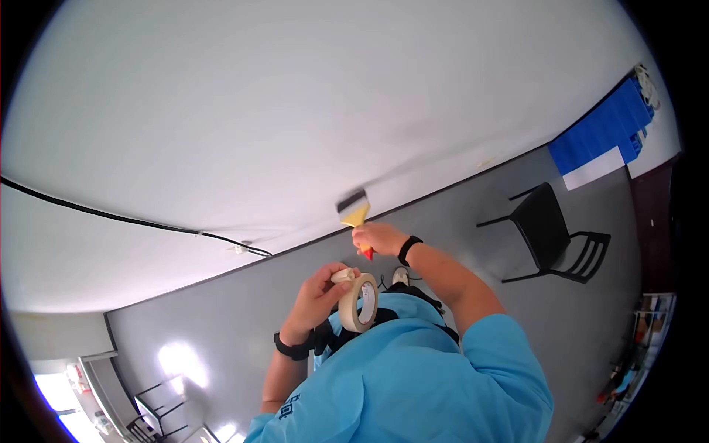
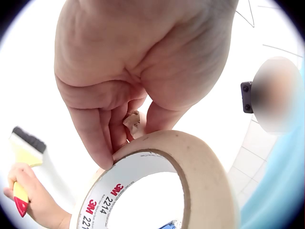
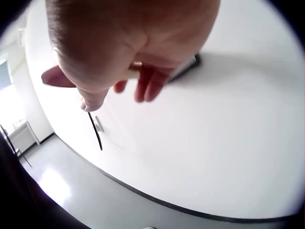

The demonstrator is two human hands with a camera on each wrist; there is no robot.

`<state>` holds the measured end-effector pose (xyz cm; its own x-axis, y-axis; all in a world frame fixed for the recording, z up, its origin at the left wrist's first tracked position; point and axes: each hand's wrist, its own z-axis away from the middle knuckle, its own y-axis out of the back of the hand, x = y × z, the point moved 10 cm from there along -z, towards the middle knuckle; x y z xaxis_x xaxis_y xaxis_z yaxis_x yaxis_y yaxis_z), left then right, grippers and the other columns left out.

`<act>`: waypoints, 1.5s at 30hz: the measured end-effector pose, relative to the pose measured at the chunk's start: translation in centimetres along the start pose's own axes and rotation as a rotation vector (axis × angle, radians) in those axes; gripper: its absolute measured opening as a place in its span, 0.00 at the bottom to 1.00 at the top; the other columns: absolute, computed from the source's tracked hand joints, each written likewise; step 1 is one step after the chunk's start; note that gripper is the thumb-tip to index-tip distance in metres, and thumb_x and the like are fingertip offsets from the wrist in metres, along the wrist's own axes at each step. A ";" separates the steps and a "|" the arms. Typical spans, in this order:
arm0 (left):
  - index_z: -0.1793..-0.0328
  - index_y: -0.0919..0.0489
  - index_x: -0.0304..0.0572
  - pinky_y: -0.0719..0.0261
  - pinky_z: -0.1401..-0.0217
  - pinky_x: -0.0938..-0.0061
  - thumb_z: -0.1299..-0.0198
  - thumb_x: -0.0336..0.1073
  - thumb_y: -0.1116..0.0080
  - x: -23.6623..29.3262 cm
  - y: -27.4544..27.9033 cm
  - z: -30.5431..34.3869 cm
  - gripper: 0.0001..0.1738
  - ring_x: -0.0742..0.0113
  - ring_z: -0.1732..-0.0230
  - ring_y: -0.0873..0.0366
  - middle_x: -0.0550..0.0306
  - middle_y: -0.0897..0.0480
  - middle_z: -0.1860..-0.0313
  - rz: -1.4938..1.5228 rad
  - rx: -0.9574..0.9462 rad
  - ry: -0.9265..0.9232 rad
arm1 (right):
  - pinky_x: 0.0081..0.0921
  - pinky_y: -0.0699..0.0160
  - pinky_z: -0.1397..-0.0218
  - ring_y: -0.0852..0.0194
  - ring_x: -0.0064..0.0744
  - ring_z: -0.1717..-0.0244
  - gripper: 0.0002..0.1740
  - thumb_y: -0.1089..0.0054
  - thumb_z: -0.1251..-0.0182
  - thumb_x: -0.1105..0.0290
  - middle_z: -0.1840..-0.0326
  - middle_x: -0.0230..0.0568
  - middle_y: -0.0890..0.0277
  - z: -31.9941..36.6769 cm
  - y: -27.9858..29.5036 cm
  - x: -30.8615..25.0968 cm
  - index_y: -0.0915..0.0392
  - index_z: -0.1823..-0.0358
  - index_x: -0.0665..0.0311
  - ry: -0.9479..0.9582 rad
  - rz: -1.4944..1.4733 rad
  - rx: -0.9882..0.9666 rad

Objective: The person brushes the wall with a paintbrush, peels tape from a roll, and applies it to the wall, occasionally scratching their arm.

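My left hand (image 1: 316, 301) holds a roll of masking tape (image 1: 348, 304) in front of the blue shirt. In the left wrist view, the fingers and thumb grip the edge of the tape roll (image 2: 207, 174), printed 3M 2214 inside its core. A small crumpled tan piece (image 2: 135, 125) sits between thumb and fingers. My right hand (image 1: 382, 240) grips a paintbrush (image 1: 356, 214) by its yellow handle with a red end. The brush's dark bristles overlap the lower part of the white wall (image 1: 295, 148). From the right wrist, the palm hides most of the brush.
A black cable (image 1: 111, 215) runs along the wall to a socket (image 1: 240, 248). On the grey floor (image 1: 458, 251) at right stands a black chair (image 1: 543, 225). Blue panels (image 1: 602, 125) lean at the far right corner, above a shelf (image 1: 650, 332) with assorted items.
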<state>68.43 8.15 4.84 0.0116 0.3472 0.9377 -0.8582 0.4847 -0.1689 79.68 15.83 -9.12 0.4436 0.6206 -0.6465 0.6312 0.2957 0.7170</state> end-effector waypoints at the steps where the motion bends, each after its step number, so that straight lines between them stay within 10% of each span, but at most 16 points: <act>1: 0.41 0.27 0.32 0.23 0.41 0.75 0.31 0.30 0.45 0.0 0.1 0.0 0.15 0.70 0.45 0.22 0.54 0.19 0.46 0.014 0.004 -0.010 | 0.35 0.24 0.60 0.25 0.43 0.63 0.09 0.35 0.37 0.65 0.62 0.36 0.26 0.4 -1.0 2.2 0.26 0.66 0.58 -0.194 -0.158 -0.041; 3: 0.41 0.27 0.32 0.23 0.41 0.75 0.31 0.30 0.45 -0.1 0.1 0.0 0.15 0.70 0.45 0.22 0.54 0.19 0.46 0.015 0.011 -0.007 | 0.37 0.26 0.59 0.25 0.46 0.62 0.13 0.36 0.34 0.60 0.64 0.41 0.25 0.4 -1.6 4.6 0.27 0.64 0.60 -0.425 -0.229 -0.089; 13: 0.40 0.27 0.32 0.23 0.42 0.75 0.31 0.30 0.45 -0.5 0.2 -0.1 0.16 0.70 0.46 0.22 0.54 0.18 0.47 0.001 0.006 -0.048 | 0.28 0.23 0.56 0.22 0.41 0.62 0.08 0.34 0.36 0.69 0.59 0.37 0.20 -9.6 19.4 -12.4 0.23 0.60 0.60 -0.127 -0.178 0.302; 22: 0.41 0.27 0.33 0.22 0.43 0.76 0.31 0.30 0.45 -0.6 0.5 0.3 0.15 0.71 0.48 0.22 0.55 0.18 0.48 0.049 0.036 -0.067 | 0.26 0.22 0.65 0.22 0.36 0.62 0.16 0.23 0.57 0.69 0.50 0.34 0.26 -7.7 29.8 -28.8 0.22 0.67 0.53 0.791 0.137 0.812; 36: 0.41 0.28 0.32 0.23 0.43 0.76 0.32 0.30 0.45 -1.3 2.4 1.5 0.16 0.71 0.48 0.22 0.55 0.18 0.46 0.067 0.104 -0.064 | 0.31 0.21 0.59 0.24 0.34 0.58 0.05 0.39 0.44 0.70 0.54 0.25 0.27 -6.6 2.6 -5.6 0.23 0.66 0.52 0.341 0.153 0.118; 42: 0.38 0.29 0.32 0.24 0.38 0.73 0.30 0.29 0.47 -1.6 2.9 2.0 0.17 0.66 0.44 0.22 0.50 0.19 0.44 0.057 0.101 -0.032 | 0.34 0.23 0.55 0.25 0.41 0.56 0.04 0.40 0.41 0.67 0.60 0.32 0.25 -0.7 -4.7 2.3 0.22 0.72 0.56 -0.074 -0.054 -0.225; 45: 0.39 0.29 0.32 0.23 0.40 0.73 0.31 0.29 0.46 -1.7 3.0 1.8 0.17 0.68 0.45 0.22 0.52 0.19 0.45 0.083 0.109 -0.037 | 0.36 0.24 0.53 0.24 0.46 0.56 0.10 0.40 0.36 0.61 0.61 0.40 0.21 2.3 -6.4 9.2 0.20 0.69 0.60 -0.444 -0.113 -0.095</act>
<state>64.95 7.59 3.30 -0.0792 0.3522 0.9326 -0.9059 0.3649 -0.2147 81.24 17.98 -20.24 0.6180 0.2157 -0.7560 0.6392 0.4220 0.6429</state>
